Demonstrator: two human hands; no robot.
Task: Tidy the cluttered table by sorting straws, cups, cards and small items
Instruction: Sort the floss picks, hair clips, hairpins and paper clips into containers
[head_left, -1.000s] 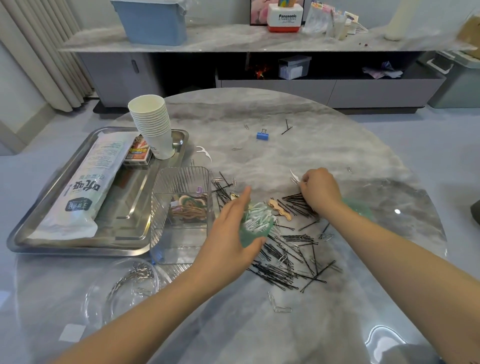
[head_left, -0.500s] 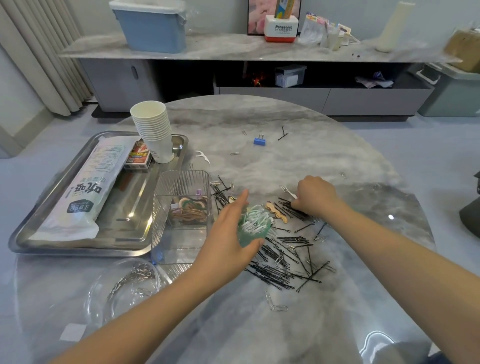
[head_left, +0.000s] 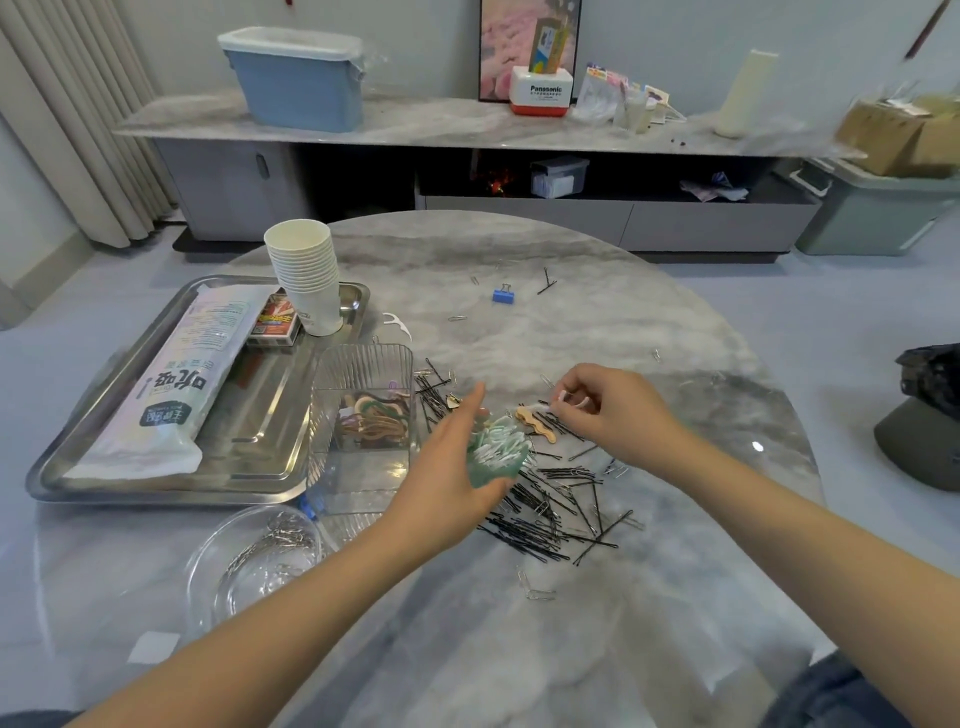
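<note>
My left hand (head_left: 451, 457) grips a small green container (head_left: 496, 452) full of white floss picks, just above the table. My right hand (head_left: 610, 410) pinches a white floss pick (head_left: 571, 401) a little to the right of that container. Below both hands lies a heap of black hairpins (head_left: 556, 504) mixed with paper clips. A tan wooden clip (head_left: 535, 423) lies between the hands. Another white floss pick (head_left: 397, 323) lies near the steel tray (head_left: 78, 467), which carries a bag of straws (head_left: 176, 384), a card box (head_left: 274, 319) and a stack of paper cups (head_left: 307, 273).
A clear ribbed box (head_left: 363, 374) with hair ties stands left of my left hand. A glass bowl (head_left: 208, 571) with paper clips sits at the near left. A blue binder clip (head_left: 503, 295) and loose clips lie farther back. The round marble table (head_left: 519, 649) ends near my body.
My right hand has lifted from the hairpin heap with a white floss pick between its fingers. My left hand kept hold of the green container, almost in place.
</note>
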